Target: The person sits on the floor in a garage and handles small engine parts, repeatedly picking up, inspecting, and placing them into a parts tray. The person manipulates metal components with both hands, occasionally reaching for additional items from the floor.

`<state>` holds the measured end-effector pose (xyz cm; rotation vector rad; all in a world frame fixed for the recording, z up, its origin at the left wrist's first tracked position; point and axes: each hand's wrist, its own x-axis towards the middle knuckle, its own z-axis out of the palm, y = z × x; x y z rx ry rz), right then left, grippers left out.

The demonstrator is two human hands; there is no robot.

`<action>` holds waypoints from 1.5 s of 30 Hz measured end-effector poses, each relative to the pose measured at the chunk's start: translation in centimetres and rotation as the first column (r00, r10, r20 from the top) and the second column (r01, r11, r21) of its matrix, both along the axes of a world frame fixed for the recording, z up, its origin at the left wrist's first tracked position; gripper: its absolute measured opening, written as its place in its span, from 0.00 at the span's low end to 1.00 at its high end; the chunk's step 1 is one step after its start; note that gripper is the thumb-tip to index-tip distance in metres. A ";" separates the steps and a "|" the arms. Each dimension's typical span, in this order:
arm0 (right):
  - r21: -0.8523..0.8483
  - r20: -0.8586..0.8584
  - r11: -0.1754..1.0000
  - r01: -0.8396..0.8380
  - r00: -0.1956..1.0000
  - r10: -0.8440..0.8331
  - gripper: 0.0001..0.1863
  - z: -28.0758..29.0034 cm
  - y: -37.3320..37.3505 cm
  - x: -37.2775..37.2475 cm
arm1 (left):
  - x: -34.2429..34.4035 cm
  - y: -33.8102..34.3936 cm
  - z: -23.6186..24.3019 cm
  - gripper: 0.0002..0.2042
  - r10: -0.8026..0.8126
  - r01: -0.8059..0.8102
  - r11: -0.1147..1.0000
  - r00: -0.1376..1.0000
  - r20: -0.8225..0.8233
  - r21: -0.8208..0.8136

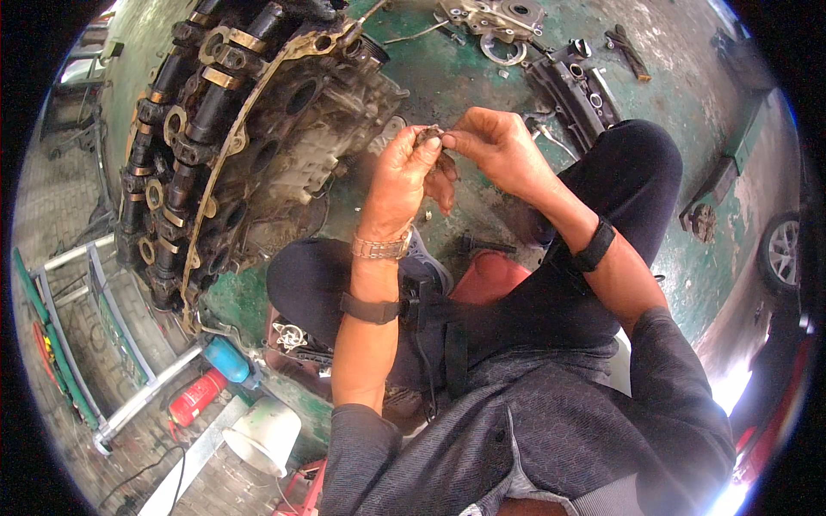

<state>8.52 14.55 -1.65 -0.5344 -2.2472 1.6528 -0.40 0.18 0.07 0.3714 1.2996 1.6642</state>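
Note:
My left hand [411, 172] is raised in front of me, its thumb and fingers closed round a small dark, greasy-looking piece [428, 135]. Its exact kind cannot be made out. My right hand [497, 148] meets it from the right, with thumb and forefinger pinched at the piece's edge; whatever lies inside that pinch is hidden. To the left of both hands stands a large, oily engine [284, 146], tilted in the view, with its dark camshafts [202, 107] exposed along the far left side.
A black engine cover [575, 96] and a pale metal casting [503, 19] lie on the green floor beyond my hands. At lower left are a red fire extinguisher [198, 396], a blue bottle [226, 359], a white bucket [265, 434] and a metal frame [155, 391]. A car wheel [781, 249] stands at right.

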 end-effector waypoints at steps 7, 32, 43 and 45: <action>-0.035 -0.074 0.997 -0.067 0.995 0.065 0.14 -0.9 -0.6 -0.2 | 0.2 0.4 0.1 0.10 0.077 -0.079 0.992 0.997 -0.026 -0.095; 0.102 0.049 0.982 -0.162 0.986 0.158 0.11 0.9 -0.8 0.2 | 0.7 1.2 0.1 0.07 0.133 -0.214 0.954 0.928 -0.348 -0.208; -0.155 0.142 0.980 -0.125 0.979 0.147 0.12 0.1 -0.9 -0.1 | 0.4 0.8 -0.2 0.09 0.116 -0.174 0.960 0.960 -0.255 -0.219; -0.101 0.154 0.994 -0.052 0.986 0.067 0.11 -0.2 -0.9 -0.3 | 0.3 0.9 -0.3 0.10 0.179 -0.214 0.959 0.966 -0.189 -0.187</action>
